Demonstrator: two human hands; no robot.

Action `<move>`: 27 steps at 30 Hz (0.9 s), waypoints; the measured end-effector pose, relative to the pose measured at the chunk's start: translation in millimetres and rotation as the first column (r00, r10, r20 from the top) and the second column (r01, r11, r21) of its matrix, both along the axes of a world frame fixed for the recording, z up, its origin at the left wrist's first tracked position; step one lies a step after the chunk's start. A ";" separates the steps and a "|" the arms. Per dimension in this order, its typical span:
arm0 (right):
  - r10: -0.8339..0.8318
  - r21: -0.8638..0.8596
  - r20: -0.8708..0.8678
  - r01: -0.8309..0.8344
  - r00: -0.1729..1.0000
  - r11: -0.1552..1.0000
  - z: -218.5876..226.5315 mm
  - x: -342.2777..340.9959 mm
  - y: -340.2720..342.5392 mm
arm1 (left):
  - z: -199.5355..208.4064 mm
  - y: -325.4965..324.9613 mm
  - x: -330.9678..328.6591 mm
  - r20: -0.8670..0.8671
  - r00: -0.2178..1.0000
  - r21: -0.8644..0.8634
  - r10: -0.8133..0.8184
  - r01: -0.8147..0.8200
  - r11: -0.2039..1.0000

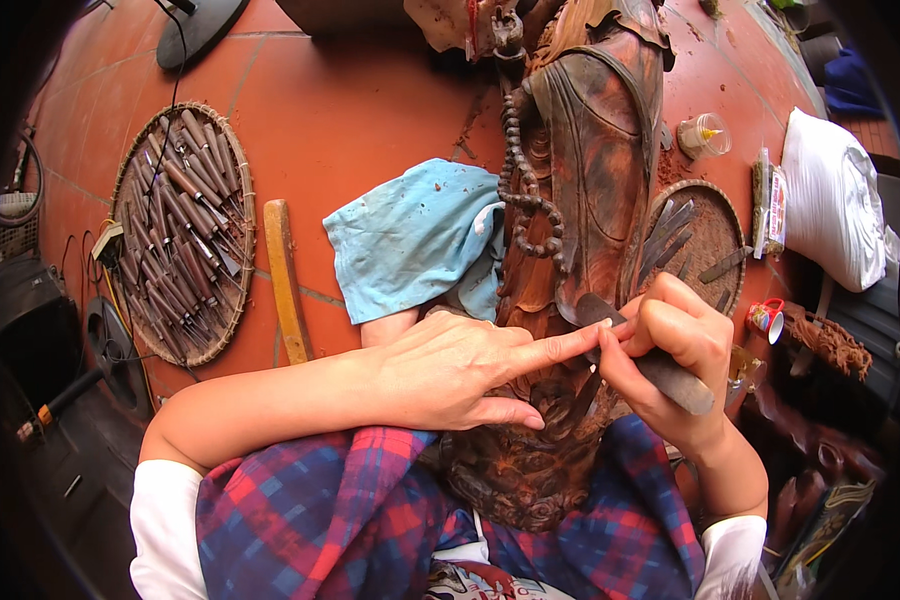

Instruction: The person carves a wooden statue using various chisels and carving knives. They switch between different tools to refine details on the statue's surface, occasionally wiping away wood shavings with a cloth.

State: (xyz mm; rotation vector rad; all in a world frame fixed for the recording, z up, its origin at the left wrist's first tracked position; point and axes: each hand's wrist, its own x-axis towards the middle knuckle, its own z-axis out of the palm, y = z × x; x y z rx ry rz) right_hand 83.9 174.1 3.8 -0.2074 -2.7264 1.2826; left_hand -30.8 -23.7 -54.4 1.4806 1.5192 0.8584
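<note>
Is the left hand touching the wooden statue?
Touching. The head view shows the left hand lying on the statue, its index finger pressed beside the chisel held by the right hand.

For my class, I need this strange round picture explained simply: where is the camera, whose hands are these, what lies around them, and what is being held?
The camera sits on a person's head and looks down, so the forearms enter from below; its wide lens bends the edges. There is no machine, only two bare hands. The right hand grips a wood-handled carving chisel. The left hand rests on a dark carved wooden statue, forefinger stretched to the blade. The statue lies over the person's lap on a red tiled floor. To the left, a round woven tray holds many more chisels, beside a wooden stick and a blue cloth. To the right are a second tray and a white sack.
</note>
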 end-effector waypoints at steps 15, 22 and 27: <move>-0.003 0.001 0.031 0.003 1.000 1.000 -1.6 -1.3 -3.4 | 1.5 -3.9 -2.0 0.023 0.999 -0.034 -0.044 0.045 0.998; 0.007 -0.010 0.039 -0.006 0.999 1.000 -5.0 0.0 -3.0 | -2.9 -6.8 -4.4 0.007 0.999 -0.025 -0.034 0.034 0.999; -0.050 -0.005 -0.023 0.050 0.998 0.999 -6.7 -17.1 -8.6 | -7.4 -7.7 -10.4 -0.018 0.999 0.056 0.048 -0.047 0.997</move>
